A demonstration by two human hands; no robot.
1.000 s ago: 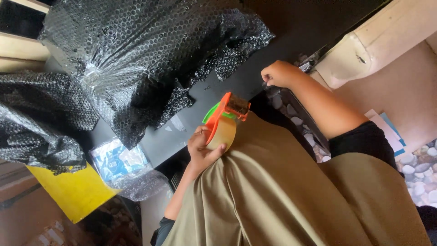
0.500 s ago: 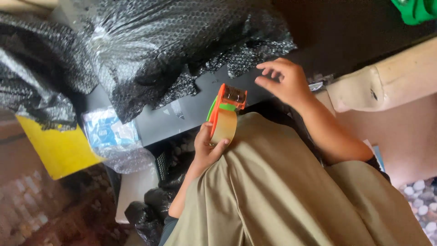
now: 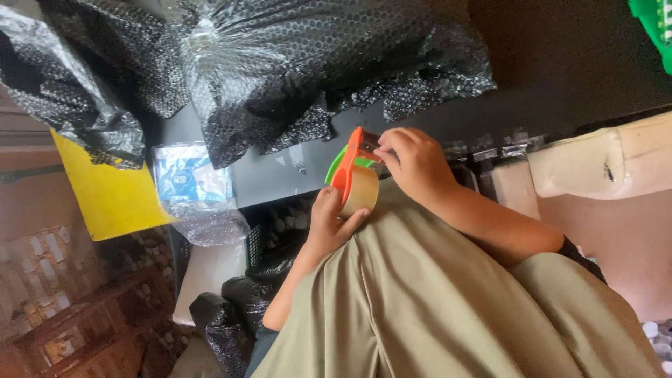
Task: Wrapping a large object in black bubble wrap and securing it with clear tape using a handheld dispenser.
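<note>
- Head view: the left hand (image 3: 329,220) is wrapped tight round the tape dispenser (image 3: 353,182), an orange and green frame with a clear tape roll, held just above the lap in khaki cloth (image 3: 434,301).
- The right hand (image 3: 413,164) is at the dispenser's top end, fingertips (image 3: 383,150) pinched at the cutter; the grip looks closed on the tape end, though the tape itself is too thin to see.
- To do this well, I judge the left hand should hold the frame steady while the right draws the tape end straight off the roll, keeping the fingers clear of the cutter teeth.
- The dark desk (image 3: 280,178) lies just beyond the hands; its near edge runs left to right right behind the dispenser.
- Black bubble wrap (image 3: 308,63) covers the far part of the desk, leaving only a bare strip near the hands.
- Left: a blue packet (image 3: 190,178) in clear wrap and a yellow sheet (image 3: 112,192), well apart from the hands.
- Right: a cream ledge (image 3: 602,164) hems that side; open room is mostly over the lap.
</note>
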